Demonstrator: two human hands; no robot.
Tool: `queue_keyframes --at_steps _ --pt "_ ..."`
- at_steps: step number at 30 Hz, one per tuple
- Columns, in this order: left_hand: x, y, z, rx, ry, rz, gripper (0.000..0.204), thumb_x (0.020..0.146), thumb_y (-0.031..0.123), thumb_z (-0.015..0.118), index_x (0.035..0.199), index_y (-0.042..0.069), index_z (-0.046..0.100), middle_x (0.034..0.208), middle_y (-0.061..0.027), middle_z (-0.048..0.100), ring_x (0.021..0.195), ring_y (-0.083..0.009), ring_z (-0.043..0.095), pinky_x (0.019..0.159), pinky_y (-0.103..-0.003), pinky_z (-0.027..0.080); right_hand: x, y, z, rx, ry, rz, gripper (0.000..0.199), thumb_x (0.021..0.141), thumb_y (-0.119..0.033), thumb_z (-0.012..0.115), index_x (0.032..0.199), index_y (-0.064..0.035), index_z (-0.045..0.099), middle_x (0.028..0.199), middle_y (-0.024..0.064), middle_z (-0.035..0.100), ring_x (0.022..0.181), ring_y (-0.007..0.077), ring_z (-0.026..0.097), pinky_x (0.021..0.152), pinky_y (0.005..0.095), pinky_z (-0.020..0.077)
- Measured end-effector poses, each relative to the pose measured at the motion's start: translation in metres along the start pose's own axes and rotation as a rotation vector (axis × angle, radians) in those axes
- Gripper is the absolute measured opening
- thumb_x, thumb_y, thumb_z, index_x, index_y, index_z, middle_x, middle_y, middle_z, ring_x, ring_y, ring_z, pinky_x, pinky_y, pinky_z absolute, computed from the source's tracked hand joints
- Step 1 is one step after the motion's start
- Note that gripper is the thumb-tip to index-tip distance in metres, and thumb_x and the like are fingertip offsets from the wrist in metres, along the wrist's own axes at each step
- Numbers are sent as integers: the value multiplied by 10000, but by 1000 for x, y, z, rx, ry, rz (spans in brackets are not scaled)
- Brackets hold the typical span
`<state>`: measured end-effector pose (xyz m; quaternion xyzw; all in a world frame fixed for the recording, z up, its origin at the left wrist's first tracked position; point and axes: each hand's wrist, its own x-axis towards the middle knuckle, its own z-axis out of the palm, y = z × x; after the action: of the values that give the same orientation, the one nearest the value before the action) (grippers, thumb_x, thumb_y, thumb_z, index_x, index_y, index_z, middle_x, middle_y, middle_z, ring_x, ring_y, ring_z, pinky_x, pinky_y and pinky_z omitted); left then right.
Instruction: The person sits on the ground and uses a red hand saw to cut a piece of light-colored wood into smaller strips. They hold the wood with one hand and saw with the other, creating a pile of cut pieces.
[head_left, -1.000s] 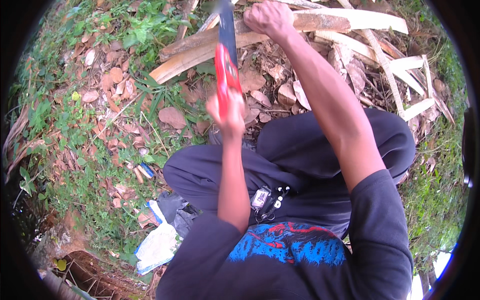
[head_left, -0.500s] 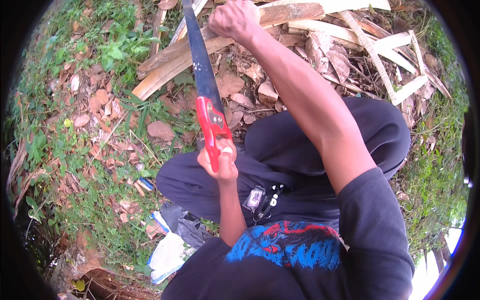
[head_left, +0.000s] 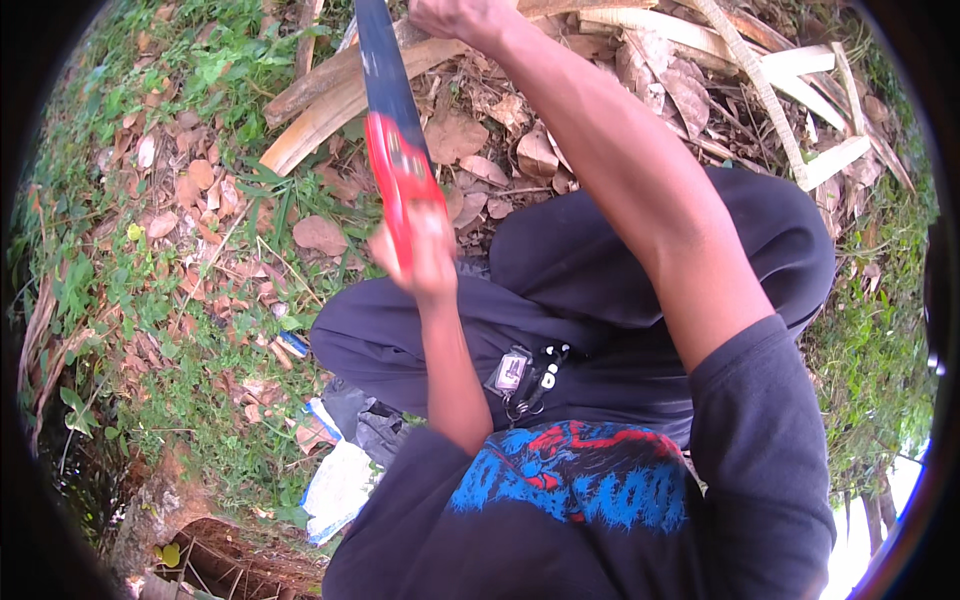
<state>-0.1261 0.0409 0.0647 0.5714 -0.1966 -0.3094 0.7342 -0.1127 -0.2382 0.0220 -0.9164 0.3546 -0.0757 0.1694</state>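
My left hand (head_left: 418, 248) is wrapped round the red handle of a handsaw (head_left: 390, 85), slightly smeared by motion. Its dark blade points away from me and lies across a weathered length of wood (head_left: 325, 85). Just right of the blade, at the top edge, my right hand (head_left: 465, 18) is closed on this wood; part of the hand is cut off by the picture's edge. A paler split strip of wood (head_left: 312, 135) lies alongside, nearer to me. The cut itself, if there is one, cannot be made out.
Pale wood strips (head_left: 755, 85) lie criss-crossed at the far right over dry leaves (head_left: 455, 135). My folded legs (head_left: 640, 250) in dark trousers are close below the saw. A white and blue plastic bag (head_left: 340, 490) and a small blue object (head_left: 293, 343) lie on the grass to the left.
My left hand has pushed the saw forward, away from me and slightly left. My right hand stays on the wood, now a little higher in the picture.
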Motion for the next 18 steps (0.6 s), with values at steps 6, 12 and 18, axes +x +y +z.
queue_keyframes --at_steps 6,12,18 --pt "82 -2 7 -64 -228 57 67 883 -13 509 851 32 472 674 -32 510 481 -86 437 431 -241 353 3 -5 -12 42 -1 50 274 805 -301 558 635 -178 735 643 51 700 573 184 671 491 386 444" --pt "3 17 9 119 72 -42 96 854 24 549 925 -41 541 703 -79 528 455 -82 428 433 -233 375 8 2 0 20 -18 70 264 813 -294 569 634 -190 733 649 38 702 606 181 683 506 375 463" --pt "31 -32 -28 307 47 74 394 855 6 548 1243 -62 537 896 -118 560 569 -126 516 583 -277 490 4 0 4 19 -3 30 311 827 -278 518 637 -161 735 656 72 704 602 214 689 483 412 467"
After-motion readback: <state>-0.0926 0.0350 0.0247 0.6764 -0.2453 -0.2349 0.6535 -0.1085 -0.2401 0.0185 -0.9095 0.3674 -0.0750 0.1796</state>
